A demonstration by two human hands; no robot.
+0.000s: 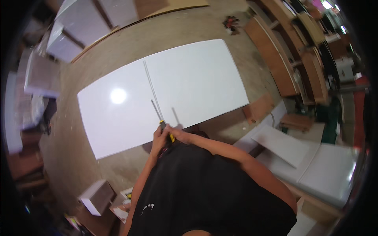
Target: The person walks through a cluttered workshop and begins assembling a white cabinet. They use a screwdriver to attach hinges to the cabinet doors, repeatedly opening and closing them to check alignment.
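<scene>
Close in front of my body, a screwdriver with a black and yellow handle points away over a large white panel. Its long thin shaft slants up and to the left. My left hand is closed around the handle from the left. From the right, my right hand is closed against the same handle, and its fingertips are partly hidden. A narrow grey strip or groove runs across the panel from its far edge toward my hands. The shaft's tip appears just left of this line; whether it touches the panel I cannot tell.
Wrapped white cabinets or panels stand at the far left. Brown wooden shelving frames lie at the far right. White boards are stacked at near right. A small white box-like piece sits at near left, and a dark red object lies beyond the panel.
</scene>
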